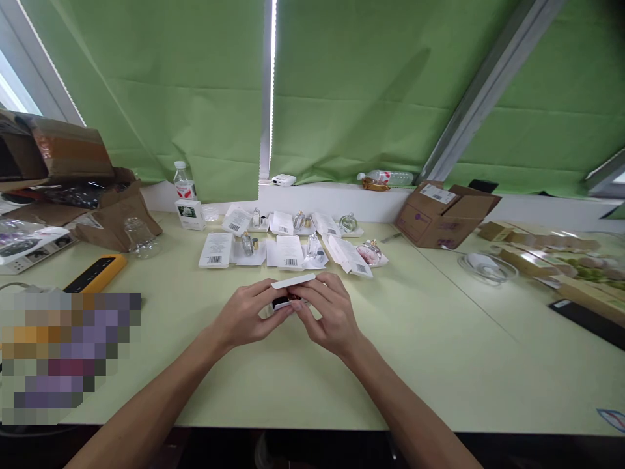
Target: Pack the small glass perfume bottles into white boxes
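Above the front middle of the table, my left hand (247,314) and my right hand (332,311) grip a small white box (294,281) from both sides. Its white flap is raised toward the back, and dark and reddish contents show between my thumbs; I cannot tell what they are. Behind my hands stand small glass perfume bottles, among them a clear one (313,245), a dark-tinted one (247,243) and a round pink one (370,253). Each is on or beside a flattened white carton, such as the barcoded carton (217,249).
An open cardboard box (434,215) stands at the back right, with a coiled white cable (487,267) before it. A black phone-like slab (588,322) lies at the right. At left are a yellow-and-black power strip (96,275), a clear plastic bottle (139,240) and stacked cartons (73,153).
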A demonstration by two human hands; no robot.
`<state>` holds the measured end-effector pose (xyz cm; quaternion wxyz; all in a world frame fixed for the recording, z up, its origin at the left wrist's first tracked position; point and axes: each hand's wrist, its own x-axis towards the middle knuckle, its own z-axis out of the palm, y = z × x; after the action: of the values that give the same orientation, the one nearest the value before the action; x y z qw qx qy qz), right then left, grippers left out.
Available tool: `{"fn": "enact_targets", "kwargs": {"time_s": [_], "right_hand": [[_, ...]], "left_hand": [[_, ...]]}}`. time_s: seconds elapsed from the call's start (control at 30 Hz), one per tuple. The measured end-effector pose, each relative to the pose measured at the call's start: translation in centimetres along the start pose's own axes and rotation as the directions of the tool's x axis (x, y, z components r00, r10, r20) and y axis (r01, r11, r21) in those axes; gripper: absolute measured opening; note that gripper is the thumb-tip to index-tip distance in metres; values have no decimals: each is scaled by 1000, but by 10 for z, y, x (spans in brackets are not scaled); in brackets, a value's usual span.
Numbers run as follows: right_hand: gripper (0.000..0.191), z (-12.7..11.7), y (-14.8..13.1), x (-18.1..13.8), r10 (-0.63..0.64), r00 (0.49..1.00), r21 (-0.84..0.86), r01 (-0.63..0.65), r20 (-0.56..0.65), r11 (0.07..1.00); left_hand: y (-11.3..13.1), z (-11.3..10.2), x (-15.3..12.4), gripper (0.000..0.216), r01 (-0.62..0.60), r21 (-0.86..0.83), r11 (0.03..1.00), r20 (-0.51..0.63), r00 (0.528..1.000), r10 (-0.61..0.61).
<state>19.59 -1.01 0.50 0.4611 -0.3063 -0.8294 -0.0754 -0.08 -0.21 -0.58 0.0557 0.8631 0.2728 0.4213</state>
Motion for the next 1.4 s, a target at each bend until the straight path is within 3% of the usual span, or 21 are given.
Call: {"fn": "enact_targets", "kwargs": {"time_s": [0.47, 0.7, 1.0, 1.23, 1.4], "right_hand": [[26, -10, -2, 5, 72, 989, 45, -79, 131, 996], [35, -18, 1, 4, -37, 983, 91, 21, 181, 996], [53, -17, 2, 2, -99, 979, 201, 62, 178, 978], [40, -17, 2, 1, -144, 988, 195, 130, 57, 972], [17, -17, 8, 1, -62, 998, 124, 61, 7, 990]], "left_hand": [[-1, -3, 1, 28, -21, -29, 999, 9, 1000, 22], [1, -2, 0, 34, -98, -99, 990, -58, 994, 93], [4, -7, 2, 18, 36, -197, 980, -26, 999, -42], [5, -7, 2, 14, 96, -241, 966, 7, 995, -97], [3, -6, 5, 12, 166, -262, 951, 4, 985, -171]]}}
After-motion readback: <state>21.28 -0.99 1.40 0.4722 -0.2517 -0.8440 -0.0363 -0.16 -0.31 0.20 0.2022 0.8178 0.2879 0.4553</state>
